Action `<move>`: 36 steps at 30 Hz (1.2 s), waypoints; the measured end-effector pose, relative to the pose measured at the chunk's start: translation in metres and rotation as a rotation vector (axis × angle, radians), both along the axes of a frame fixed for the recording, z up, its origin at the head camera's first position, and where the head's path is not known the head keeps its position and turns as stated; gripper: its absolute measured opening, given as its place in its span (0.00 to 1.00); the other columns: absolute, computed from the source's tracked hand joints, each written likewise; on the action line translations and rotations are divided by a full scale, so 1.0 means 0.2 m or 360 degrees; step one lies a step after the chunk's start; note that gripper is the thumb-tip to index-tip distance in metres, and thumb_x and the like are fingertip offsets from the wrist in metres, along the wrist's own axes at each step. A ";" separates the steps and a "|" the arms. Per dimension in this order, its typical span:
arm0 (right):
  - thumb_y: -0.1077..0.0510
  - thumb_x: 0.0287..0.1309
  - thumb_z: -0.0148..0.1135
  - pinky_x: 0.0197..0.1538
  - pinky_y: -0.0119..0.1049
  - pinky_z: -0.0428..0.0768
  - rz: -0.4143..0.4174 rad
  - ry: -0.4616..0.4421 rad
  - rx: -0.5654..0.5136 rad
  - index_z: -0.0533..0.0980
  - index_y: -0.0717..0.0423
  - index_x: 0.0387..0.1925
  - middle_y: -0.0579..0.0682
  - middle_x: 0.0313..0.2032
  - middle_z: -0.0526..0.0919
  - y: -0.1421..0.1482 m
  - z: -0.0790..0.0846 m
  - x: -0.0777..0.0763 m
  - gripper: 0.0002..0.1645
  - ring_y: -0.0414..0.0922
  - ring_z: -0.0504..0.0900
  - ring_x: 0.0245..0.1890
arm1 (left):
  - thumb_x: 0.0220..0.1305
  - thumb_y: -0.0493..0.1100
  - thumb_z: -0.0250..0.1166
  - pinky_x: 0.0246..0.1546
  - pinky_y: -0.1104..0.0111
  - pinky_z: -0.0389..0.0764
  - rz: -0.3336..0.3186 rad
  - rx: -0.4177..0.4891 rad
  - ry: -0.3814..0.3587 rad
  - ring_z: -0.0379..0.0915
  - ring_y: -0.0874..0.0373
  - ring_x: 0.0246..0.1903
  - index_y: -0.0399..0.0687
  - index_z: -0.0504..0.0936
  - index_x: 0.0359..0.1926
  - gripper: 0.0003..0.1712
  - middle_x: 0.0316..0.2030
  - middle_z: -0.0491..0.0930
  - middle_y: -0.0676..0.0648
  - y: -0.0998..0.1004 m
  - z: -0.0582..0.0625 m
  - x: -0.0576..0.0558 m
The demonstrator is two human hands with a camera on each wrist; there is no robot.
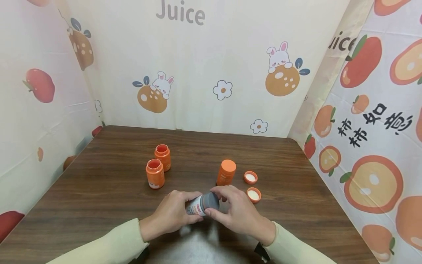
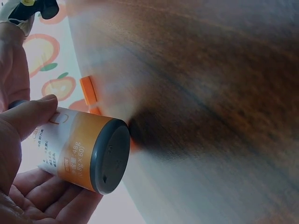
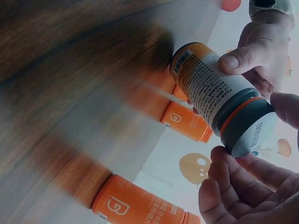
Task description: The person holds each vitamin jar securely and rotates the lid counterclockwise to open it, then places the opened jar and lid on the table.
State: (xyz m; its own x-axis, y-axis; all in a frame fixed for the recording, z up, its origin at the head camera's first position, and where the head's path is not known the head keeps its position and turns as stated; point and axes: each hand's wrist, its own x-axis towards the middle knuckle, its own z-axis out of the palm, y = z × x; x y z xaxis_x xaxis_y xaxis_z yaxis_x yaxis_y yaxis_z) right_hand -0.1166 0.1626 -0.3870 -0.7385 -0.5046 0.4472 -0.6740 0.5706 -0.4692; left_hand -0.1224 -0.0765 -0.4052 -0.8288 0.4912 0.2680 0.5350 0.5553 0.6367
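Note:
A small grey pill bottle [image 1: 196,206] with a white and orange label lies tilted between both hands, low over the front of the table. My left hand [image 1: 172,212] grips its body, thumb on one side and fingers round the other. On the grey cap [image 3: 250,130], the thumb and fingertips of my right hand [image 1: 239,211] pinch the rim. A thin orange ring shows between cap and body in the right wrist view. The bottle's dark base [image 2: 112,156] faces the left wrist camera. Whether the cap is loose I cannot tell.
Two uncapped orange bottles, one nearer [image 1: 155,178] and one farther [image 1: 163,159], stand at left. A capped orange bottle [image 1: 226,172] stands just beyond the right hand. Two orange caps [image 1: 250,177] lie upturned to its right. Patterned cloth [image 1: 211,66] walls the wooden table [image 1: 108,183].

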 end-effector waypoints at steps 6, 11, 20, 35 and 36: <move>0.45 0.54 0.79 0.42 0.40 0.82 0.0057 0.0035 -0.0023 0.80 0.50 0.56 0.38 0.41 0.83 0.01 -0.01 -0.01 0.30 0.40 0.79 0.39 | 0.48 0.48 0.84 0.31 0.72 0.78 0.0003 -0.0006 0.0012 0.75 0.70 0.29 0.59 0.88 0.47 0.24 0.33 0.84 0.61 0.00 0.00 0.00; 0.50 0.53 0.80 0.46 0.38 0.83 0.0119 0.0018 -0.0037 0.79 0.49 0.59 0.38 0.48 0.82 0.02 0.00 0.00 0.32 0.38 0.79 0.46 | 0.48 0.48 0.84 0.31 0.71 0.78 0.0003 -0.0008 0.0015 0.75 0.70 0.29 0.59 0.88 0.48 0.24 0.33 0.84 0.61 0.00 0.00 0.00; 0.58 0.49 0.79 0.54 0.37 0.79 0.0220 0.0146 0.0010 0.77 0.50 0.61 0.42 0.55 0.80 0.03 -0.01 -0.01 0.35 0.40 0.77 0.54 | 0.48 0.48 0.84 0.30 0.71 0.77 0.0010 -0.0009 0.0032 0.75 0.70 0.28 0.60 0.87 0.48 0.25 0.32 0.84 0.61 0.00 -0.01 0.00; 0.67 0.41 0.80 0.58 0.39 0.78 0.0321 0.0227 -0.0023 0.77 0.50 0.61 0.46 0.57 0.78 0.02 -0.01 -0.02 0.41 0.43 0.75 0.58 | 0.47 0.49 0.85 0.31 0.71 0.77 0.0027 -0.0023 0.0054 0.75 0.70 0.28 0.58 0.88 0.49 0.26 0.32 0.84 0.60 0.00 -0.01 0.00; 0.67 0.41 0.80 0.58 0.39 0.78 0.0319 0.0224 -0.0024 0.77 0.50 0.62 0.46 0.57 0.78 0.02 -0.01 -0.02 0.42 0.43 0.75 0.58 | 0.47 0.49 0.84 0.31 0.71 0.77 0.0028 -0.0023 0.0053 0.75 0.70 0.28 0.57 0.88 0.50 0.26 0.33 0.85 0.60 0.00 -0.01 0.00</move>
State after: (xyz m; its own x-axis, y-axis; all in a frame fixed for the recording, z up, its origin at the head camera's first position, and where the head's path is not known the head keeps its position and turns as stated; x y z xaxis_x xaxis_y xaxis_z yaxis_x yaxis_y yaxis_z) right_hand -0.1202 0.1673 -0.3890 -0.5540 -0.6275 0.5471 -0.8325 0.4123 -0.3702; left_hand -0.1219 -0.0757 -0.4065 -0.8281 0.4807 0.2885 0.5458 0.5738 0.6106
